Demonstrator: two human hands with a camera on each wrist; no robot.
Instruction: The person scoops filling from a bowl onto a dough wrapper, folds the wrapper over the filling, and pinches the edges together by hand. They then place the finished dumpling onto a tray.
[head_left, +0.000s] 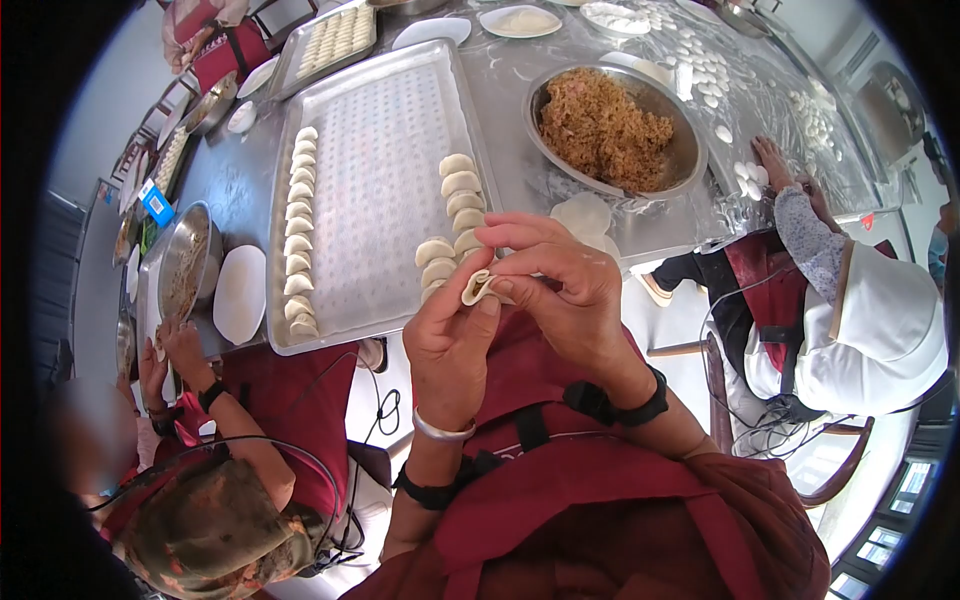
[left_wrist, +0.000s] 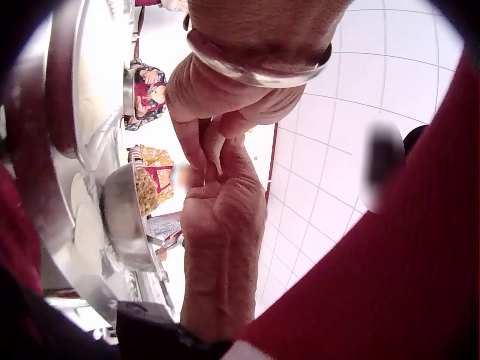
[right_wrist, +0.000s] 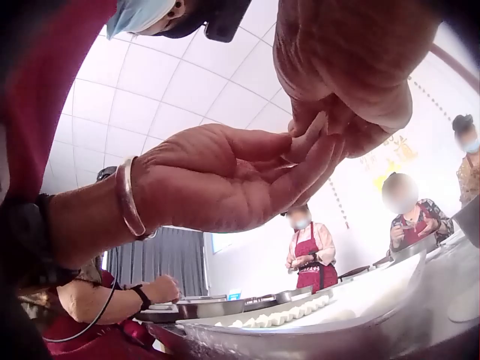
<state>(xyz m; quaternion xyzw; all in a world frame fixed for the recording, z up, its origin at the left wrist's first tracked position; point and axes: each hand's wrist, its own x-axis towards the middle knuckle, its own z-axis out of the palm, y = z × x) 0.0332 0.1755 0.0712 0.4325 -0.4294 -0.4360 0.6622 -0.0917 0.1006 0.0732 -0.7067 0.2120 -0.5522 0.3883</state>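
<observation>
A partly folded dumpling (head_left: 478, 288) sits between my two hands over the near edge of a metal tray (head_left: 365, 240), with some filling showing in its open mouth. My left hand (head_left: 446, 345), with a silver bangle at the wrist, holds it between thumb and fingers. From the other side my right hand (head_left: 572, 288) pinches the wrapper's edge with thumb and forefinger. In the right wrist view, the left hand (right_wrist: 225, 174) cups the pale dough (right_wrist: 306, 142) from below. Finished dumplings (head_left: 460, 185) line the tray's right side, and another row (head_left: 299, 235) runs along its left.
A steel bowl of brown filling (head_left: 605, 130) stands to the right, with round wrappers (head_left: 582, 215) close to it. Floured dough pieces (head_left: 705, 75) lie farther back. People work on both sides, one at the left (head_left: 240, 480) and one at the right (head_left: 850, 310).
</observation>
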